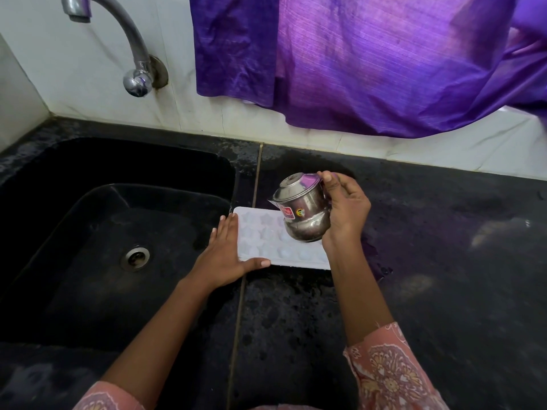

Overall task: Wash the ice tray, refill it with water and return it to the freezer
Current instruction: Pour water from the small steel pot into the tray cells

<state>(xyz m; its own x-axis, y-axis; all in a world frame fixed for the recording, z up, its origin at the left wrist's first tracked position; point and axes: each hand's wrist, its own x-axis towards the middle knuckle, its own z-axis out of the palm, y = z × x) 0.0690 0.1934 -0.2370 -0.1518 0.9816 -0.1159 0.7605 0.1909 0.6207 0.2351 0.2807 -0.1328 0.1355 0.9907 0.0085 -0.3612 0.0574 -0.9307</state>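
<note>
A white ice tray with star-shaped cells lies flat on the black counter, just right of the sink. My left hand rests against the tray's left edge with straight fingers, the thumb along its near edge. My right hand grips a small steel pot and holds it tilted over the tray's right part, its mouth toward the tray. The pot hides some of the cells. I cannot tell whether water lies in the cells.
A black sink with a round drain fills the left. A steel tap juts from the white tiled wall above it. A purple cloth hangs over the counter's back. The black counter looks wet.
</note>
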